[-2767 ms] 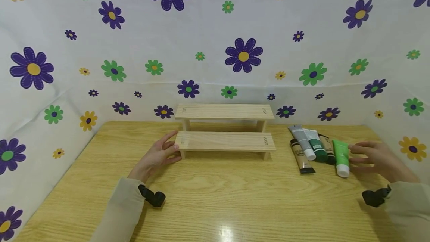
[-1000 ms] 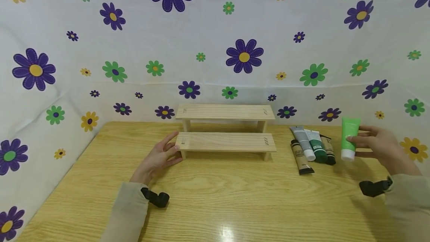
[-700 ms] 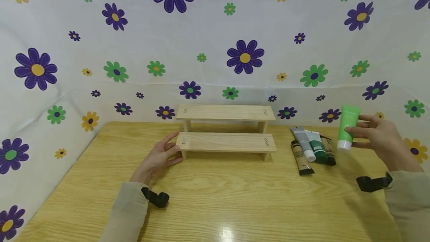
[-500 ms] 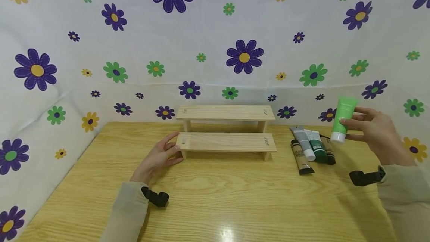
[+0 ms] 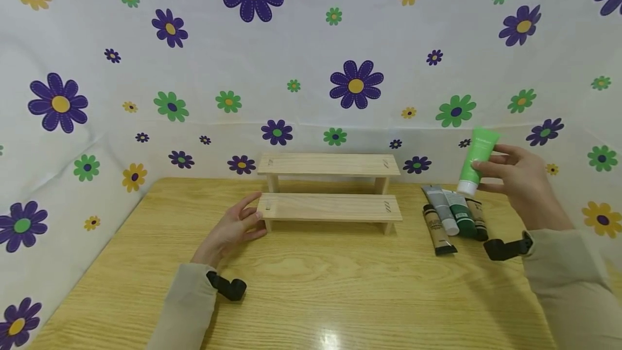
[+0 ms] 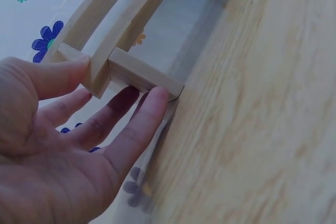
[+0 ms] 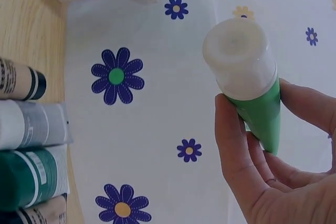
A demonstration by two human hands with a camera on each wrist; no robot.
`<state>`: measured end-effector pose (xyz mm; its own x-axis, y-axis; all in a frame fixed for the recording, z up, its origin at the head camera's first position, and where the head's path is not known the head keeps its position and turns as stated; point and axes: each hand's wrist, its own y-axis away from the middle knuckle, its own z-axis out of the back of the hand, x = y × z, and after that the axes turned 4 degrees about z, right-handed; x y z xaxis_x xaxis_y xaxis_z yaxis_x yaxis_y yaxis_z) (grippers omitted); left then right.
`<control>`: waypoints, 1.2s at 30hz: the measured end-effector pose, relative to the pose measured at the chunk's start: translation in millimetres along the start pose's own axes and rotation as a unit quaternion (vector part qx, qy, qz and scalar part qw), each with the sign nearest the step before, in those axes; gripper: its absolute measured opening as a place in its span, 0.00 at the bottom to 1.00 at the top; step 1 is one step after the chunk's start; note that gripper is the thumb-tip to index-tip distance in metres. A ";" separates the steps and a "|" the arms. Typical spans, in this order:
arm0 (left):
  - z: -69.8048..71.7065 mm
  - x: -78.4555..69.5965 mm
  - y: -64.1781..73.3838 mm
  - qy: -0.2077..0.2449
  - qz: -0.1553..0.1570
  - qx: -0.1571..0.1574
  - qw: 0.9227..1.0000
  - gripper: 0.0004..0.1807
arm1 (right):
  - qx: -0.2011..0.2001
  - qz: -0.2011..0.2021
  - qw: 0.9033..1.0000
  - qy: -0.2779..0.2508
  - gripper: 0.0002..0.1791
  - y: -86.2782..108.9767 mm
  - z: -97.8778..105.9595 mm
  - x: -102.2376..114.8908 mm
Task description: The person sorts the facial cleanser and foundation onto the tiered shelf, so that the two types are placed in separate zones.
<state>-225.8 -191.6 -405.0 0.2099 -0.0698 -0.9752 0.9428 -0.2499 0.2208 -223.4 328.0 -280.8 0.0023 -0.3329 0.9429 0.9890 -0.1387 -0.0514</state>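
In the head view my right hand point(image 5: 522, 180) pinches a light green squeeze tube point(image 5: 480, 153) in the air, white cap down and tilted to the left. The right wrist view shows the tube's white cap point(image 7: 239, 56) facing the camera, thumb on one side and fingers on the other. A two-step wooden shelf point(image 5: 330, 207) stands at the back of the table. At its left end my left hand point(image 5: 232, 232) holds the lower step. In the left wrist view the thumb rests at the board's corner, and the fingers lie against the leg point(image 6: 142, 72).
Right of the shelf lie several tubes close together: a grey one point(image 5: 441, 207), a dark green and white one point(image 5: 461, 215), a beige one point(image 5: 437, 231) and another beige one point(image 5: 478, 217). A flowered cloth point(image 5: 311, 58) hangs behind the wood-grain table point(image 5: 311, 285).
My right hand has taken the green tube off the table, lifted it and carried it leftward, tilting it, to above the other tubes. My left hand has stayed at the shelf's end.
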 end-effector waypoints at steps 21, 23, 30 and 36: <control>2.8 -0.1 -0.1 0.007 0.000 0.017 1.000 0.34 | 0.012 0.010 0.999 -0.033 0.47 -9.0 -45.3 14.8; 3.6 -0.3 -0.1 0.010 -0.001 0.019 1.000 0.34 | 0.012 0.011 0.999 -0.030 0.47 -9.3 -49.4 16.5; 4.5 -0.3 -0.8 0.012 -0.001 0.019 1.000 0.33 | 0.008 0.015 0.998 -0.063 0.45 -10.5 -68.4 25.0; 1.1 -0.2 -0.4 0.022 0.006 0.009 1.000 0.33 | 0.010 0.033 0.994 -0.107 0.44 -11.8 -84.7 28.8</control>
<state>-226.5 -192.5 -404.9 0.2330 -0.0307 -0.9720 0.9351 -0.2672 0.2326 -247.6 241.0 -281.0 0.0976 -0.1347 0.9861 0.9882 -0.1044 -0.1120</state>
